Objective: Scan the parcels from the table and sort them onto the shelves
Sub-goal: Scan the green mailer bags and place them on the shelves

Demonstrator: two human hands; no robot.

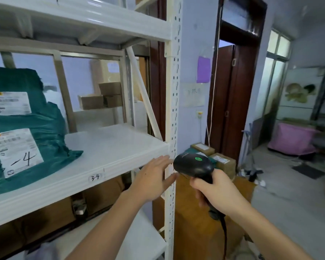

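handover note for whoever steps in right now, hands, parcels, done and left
Left hand: open, empty, at the front edge of the shelf marked 3-4.
Right hand: grips the black scanner.
Done: two green parcels lie on that shelf, the lower label marked with a 4.
Left: brown boxes wait behind the scanner, seemingly on the table; scan and shelve them.
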